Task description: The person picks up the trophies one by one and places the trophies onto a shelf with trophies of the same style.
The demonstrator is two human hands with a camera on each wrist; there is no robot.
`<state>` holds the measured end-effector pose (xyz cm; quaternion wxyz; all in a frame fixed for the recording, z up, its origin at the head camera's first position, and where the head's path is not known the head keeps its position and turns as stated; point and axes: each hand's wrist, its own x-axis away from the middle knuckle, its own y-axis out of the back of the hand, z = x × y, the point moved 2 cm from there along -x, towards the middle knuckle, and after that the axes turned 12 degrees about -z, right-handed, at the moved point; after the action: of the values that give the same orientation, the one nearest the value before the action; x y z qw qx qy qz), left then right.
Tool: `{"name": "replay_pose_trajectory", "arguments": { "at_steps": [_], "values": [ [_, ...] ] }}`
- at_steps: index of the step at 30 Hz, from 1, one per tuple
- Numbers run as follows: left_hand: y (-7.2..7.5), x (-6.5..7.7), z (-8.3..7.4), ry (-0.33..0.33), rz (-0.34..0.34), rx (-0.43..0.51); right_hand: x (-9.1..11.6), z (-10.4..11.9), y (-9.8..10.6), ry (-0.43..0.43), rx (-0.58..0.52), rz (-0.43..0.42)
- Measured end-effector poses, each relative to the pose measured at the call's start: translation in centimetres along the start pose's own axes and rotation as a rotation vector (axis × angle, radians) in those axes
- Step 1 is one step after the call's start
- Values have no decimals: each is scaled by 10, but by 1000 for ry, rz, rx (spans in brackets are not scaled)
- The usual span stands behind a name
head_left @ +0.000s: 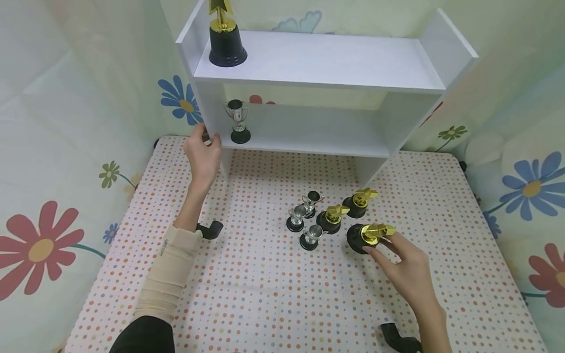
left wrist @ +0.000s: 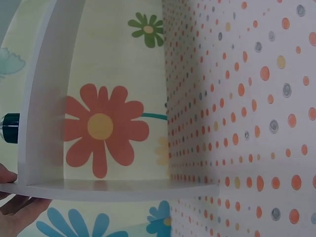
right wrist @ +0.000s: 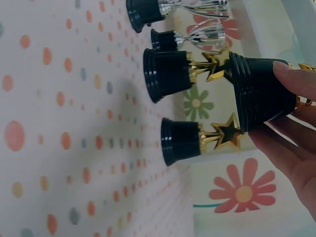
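My right hand [head_left: 408, 267] holds a gold star trophy [head_left: 371, 235] with a black base; in the right wrist view its base [right wrist: 259, 91] appears raised off the table. Two more gold star trophies, one nearer [head_left: 329, 220] and one farther [head_left: 355, 205], stand to its left and behind. Several small silver cup trophies [head_left: 296, 218] are grouped left of these. With thumb and fingers on either side, my left hand [head_left: 204, 157] grips the edge of the white shelf's left side panel [left wrist: 123, 190]. Close to that hand, a silver cup [head_left: 238, 120] stands on the middle shelf board.
The white shelf [head_left: 326, 61] stands at the back of the table [head_left: 265, 289], which has a dotted cover. A larger gold trophy [head_left: 227, 46] with a black base sits at the top board's left end. Flower-printed cloth [head_left: 88, 122] hangs around the table.
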<state>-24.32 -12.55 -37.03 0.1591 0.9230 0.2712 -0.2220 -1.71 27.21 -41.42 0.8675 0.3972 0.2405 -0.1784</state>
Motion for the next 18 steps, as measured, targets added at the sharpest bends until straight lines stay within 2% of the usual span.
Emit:
{"name": "replay_pose_trajectory", "arguments": {
  "at_steps": [5, 18],
  "values": [
    [1, 0, -1, 3, 0, -1, -12, 10, 4, 73, -20, -10],
    [1, 0, 1, 31, 19, 18, -38, 31, 1, 145, -22, -21]
  ]
}}
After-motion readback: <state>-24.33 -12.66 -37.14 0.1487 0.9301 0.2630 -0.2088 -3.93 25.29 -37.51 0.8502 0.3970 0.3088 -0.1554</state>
